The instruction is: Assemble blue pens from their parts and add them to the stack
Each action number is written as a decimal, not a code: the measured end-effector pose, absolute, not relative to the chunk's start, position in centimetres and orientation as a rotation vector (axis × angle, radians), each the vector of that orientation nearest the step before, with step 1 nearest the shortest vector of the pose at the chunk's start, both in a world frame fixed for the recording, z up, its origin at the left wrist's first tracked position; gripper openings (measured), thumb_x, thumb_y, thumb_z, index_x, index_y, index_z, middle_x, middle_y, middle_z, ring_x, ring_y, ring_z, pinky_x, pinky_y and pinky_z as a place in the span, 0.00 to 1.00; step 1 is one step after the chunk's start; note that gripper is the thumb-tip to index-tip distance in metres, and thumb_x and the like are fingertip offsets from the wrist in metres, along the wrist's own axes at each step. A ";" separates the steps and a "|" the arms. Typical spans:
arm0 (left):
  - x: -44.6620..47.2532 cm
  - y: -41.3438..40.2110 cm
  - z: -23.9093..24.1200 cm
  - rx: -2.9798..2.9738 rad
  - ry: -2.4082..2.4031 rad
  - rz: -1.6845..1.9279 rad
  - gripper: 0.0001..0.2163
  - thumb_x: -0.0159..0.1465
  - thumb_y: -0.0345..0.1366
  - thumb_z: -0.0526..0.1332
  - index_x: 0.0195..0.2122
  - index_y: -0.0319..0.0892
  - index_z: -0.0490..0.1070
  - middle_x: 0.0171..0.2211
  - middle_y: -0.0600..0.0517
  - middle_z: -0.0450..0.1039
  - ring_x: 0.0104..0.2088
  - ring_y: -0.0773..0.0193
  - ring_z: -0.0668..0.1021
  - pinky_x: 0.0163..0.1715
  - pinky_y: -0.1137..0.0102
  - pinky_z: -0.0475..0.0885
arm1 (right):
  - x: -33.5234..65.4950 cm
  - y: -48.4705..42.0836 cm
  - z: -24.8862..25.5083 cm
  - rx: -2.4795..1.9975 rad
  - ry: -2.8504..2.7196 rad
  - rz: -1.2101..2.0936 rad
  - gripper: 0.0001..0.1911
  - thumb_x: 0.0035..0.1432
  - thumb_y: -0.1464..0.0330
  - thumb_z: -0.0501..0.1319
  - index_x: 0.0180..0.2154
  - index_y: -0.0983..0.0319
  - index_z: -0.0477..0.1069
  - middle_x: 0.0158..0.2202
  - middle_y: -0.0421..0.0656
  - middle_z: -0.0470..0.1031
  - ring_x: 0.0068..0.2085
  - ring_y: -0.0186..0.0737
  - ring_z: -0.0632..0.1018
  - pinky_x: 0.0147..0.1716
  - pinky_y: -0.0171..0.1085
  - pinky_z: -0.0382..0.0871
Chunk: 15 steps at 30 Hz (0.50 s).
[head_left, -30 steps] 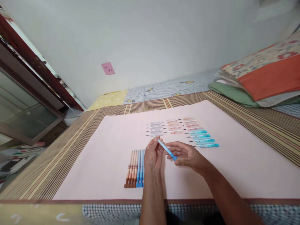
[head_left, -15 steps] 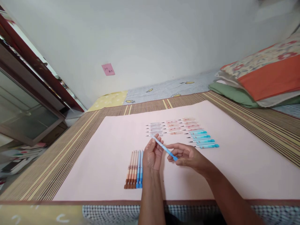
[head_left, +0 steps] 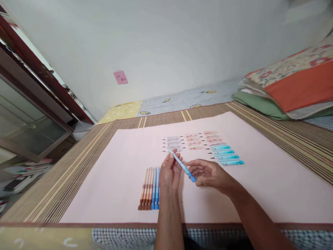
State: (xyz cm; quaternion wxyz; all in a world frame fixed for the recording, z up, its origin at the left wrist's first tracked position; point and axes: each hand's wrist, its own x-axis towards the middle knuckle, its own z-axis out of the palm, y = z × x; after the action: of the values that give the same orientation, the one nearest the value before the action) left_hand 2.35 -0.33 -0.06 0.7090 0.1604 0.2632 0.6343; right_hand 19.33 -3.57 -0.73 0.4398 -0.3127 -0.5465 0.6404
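Note:
A light-blue pen [head_left: 180,161] with a darker blue end lies slantwise in my left hand [head_left: 170,172], its pale end pinched between thumb and fingers. My right hand [head_left: 212,175] is close beside the darker blue end, thumb and fingers apart and partly curled; whether a fingertip touches the pen is unclear. Left of my left wrist, a row of brown-ended pens [head_left: 146,189] and blue pens [head_left: 155,189] lies side by side, partly covered by my forearm. Beyond my hands are slim dark-tipped pieces in grey [head_left: 172,142], pinkish [head_left: 192,141] and turquoise [head_left: 229,157] groups.
A pale pink sheet [head_left: 104,194] covers much of the striped mat [head_left: 78,166]. Folded bedding and an orange floral cushion [head_left: 299,83] are piled at the right. A wall with a pink note [head_left: 120,77] rises behind; a glass-doored cabinet [head_left: 28,114] stands left.
The pen's blue end has tipped slightly down towards me. My right thumb, earlier against that end, now shows a small gap from it. The laid-out pieces have stayed put.

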 end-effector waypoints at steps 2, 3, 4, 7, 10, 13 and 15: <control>2.2 -0.3 -0.1 0.357 0.581 1.417 0.13 0.56 0.32 0.70 0.41 0.34 0.78 0.31 0.48 0.77 0.30 0.70 0.77 0.34 0.76 0.73 | 19.6 -3.5 -1.1 -0.796 -1.362 1.586 0.27 0.45 0.67 0.75 0.48 0.59 0.75 0.41 0.45 0.79 0.40 0.39 0.77 0.44 0.40 0.73; 2.2 -0.3 -0.1 0.355 0.583 1.422 0.12 0.56 0.32 0.69 0.41 0.34 0.78 0.31 0.48 0.77 0.29 0.70 0.77 0.33 0.76 0.72 | 19.7 -3.5 -1.2 -0.803 -1.361 1.581 0.24 0.45 0.67 0.75 0.46 0.59 0.76 0.41 0.44 0.79 0.40 0.38 0.78 0.43 0.40 0.73; 2.1 -0.3 -0.1 0.354 0.587 1.425 0.12 0.56 0.31 0.69 0.41 0.34 0.78 0.31 0.49 0.77 0.29 0.70 0.77 0.33 0.76 0.72 | 19.8 -3.5 -1.3 -0.807 -1.360 1.575 0.21 0.45 0.67 0.75 0.44 0.59 0.76 0.40 0.44 0.79 0.39 0.38 0.78 0.42 0.39 0.73; 2.1 -0.2 -0.2 0.349 0.604 1.432 0.12 0.56 0.31 0.69 0.41 0.34 0.78 0.31 0.48 0.77 0.29 0.70 0.77 0.33 0.76 0.72 | 19.8 -3.5 -1.2 -0.809 -1.372 1.554 0.16 0.46 0.68 0.75 0.38 0.60 0.76 0.36 0.41 0.79 0.36 0.35 0.77 0.39 0.36 0.71; 2.2 -0.1 -0.3 0.353 0.609 1.431 0.12 0.57 0.31 0.69 0.41 0.33 0.78 0.31 0.48 0.77 0.30 0.70 0.77 0.34 0.76 0.72 | 19.5 -3.7 -0.9 -0.813 -1.393 1.551 0.16 0.46 0.68 0.75 0.38 0.61 0.75 0.35 0.41 0.78 0.36 0.35 0.75 0.39 0.36 0.70; 2.2 -0.2 -0.4 0.366 0.602 1.426 0.12 0.57 0.32 0.68 0.42 0.34 0.78 0.32 0.47 0.77 0.30 0.69 0.77 0.34 0.76 0.72 | 19.2 -3.9 -0.6 -0.838 -1.402 1.566 0.17 0.45 0.67 0.75 0.37 0.61 0.74 0.32 0.40 0.76 0.34 0.34 0.74 0.35 0.34 0.69; 2.3 -0.2 -0.4 0.370 0.592 1.425 0.12 0.57 0.32 0.68 0.42 0.34 0.78 0.32 0.47 0.77 0.30 0.69 0.77 0.35 0.76 0.72 | 19.0 -4.1 -0.4 -0.858 -1.406 1.557 0.16 0.45 0.66 0.75 0.35 0.62 0.73 0.30 0.38 0.75 0.32 0.32 0.71 0.32 0.33 0.66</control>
State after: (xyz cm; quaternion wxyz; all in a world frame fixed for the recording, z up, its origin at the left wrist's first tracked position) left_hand 2.25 -0.21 -0.42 0.7015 0.1662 0.2661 0.6399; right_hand 19.00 -4.13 -0.36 0.4237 -0.3429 -0.5619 0.6222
